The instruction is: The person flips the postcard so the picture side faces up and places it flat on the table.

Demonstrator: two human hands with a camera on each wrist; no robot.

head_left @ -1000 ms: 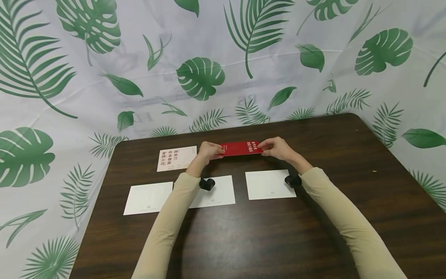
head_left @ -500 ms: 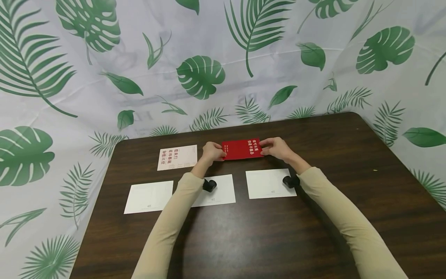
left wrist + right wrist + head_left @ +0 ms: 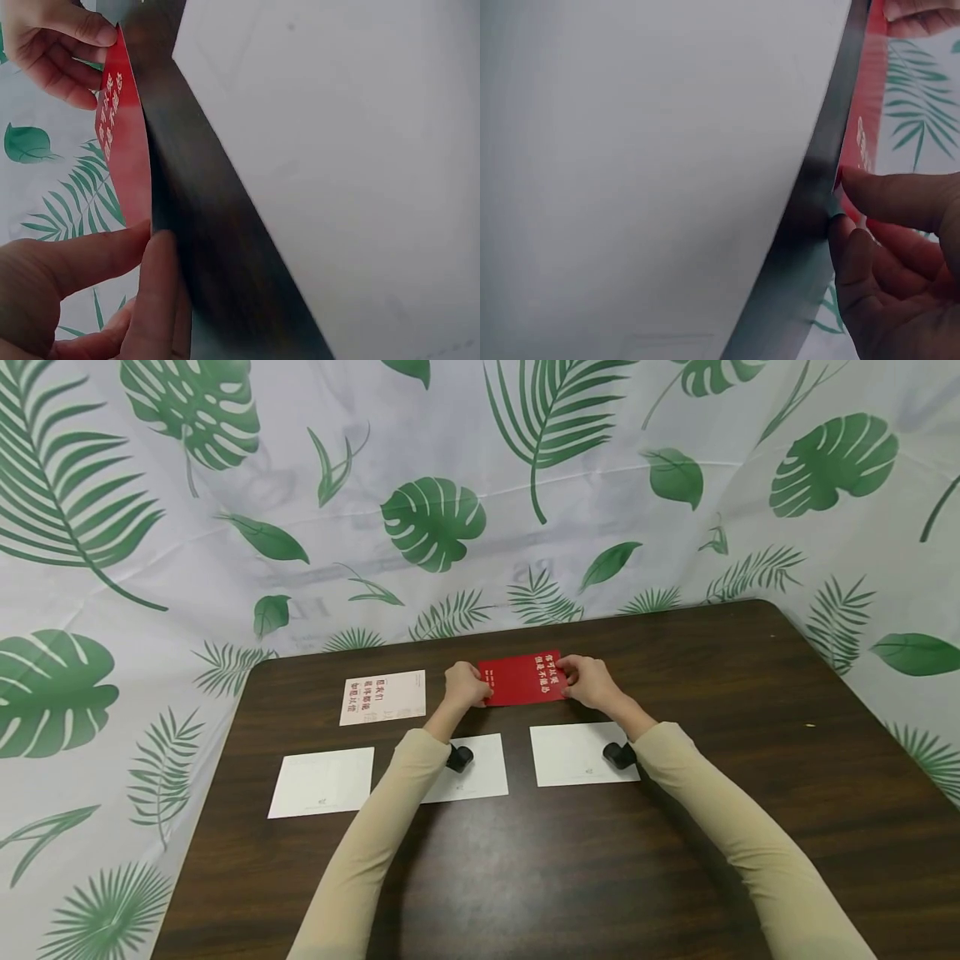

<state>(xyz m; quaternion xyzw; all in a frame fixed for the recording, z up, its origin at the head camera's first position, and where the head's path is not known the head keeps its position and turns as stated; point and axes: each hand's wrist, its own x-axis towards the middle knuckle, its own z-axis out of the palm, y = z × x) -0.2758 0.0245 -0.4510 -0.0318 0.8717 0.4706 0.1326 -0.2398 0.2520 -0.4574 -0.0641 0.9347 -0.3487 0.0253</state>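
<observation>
A red card (image 3: pixel 521 680) with white lettering is held between both hands near the back of the table. My left hand (image 3: pixel 467 685) pinches its left end between thumb and fingers. At the opposite end my right hand (image 3: pixel 590 680) pinches the card the same way. In the left wrist view the red card (image 3: pixel 129 142) is seen nearly edge-on, tilted, its face toward the leaf-print backdrop. The right wrist view shows the thumb and fingers of the right hand (image 3: pixel 900 240) at the card's near corner.
A pale card (image 3: pixel 383 697) with red lettering lies left of the hands. Nearer the person are three white cards in a row: a left one (image 3: pixel 321 783), a middle one (image 3: pixel 472 768) partly under the left forearm, and a right one (image 3: pixel 573 756). A leaf-print cloth (image 3: pixel 300 485) hangs behind the table.
The red card has tipped so that more of its lettered face shows in the head view. Both hands have stayed on its ends, the left shifting slightly rightward.
</observation>
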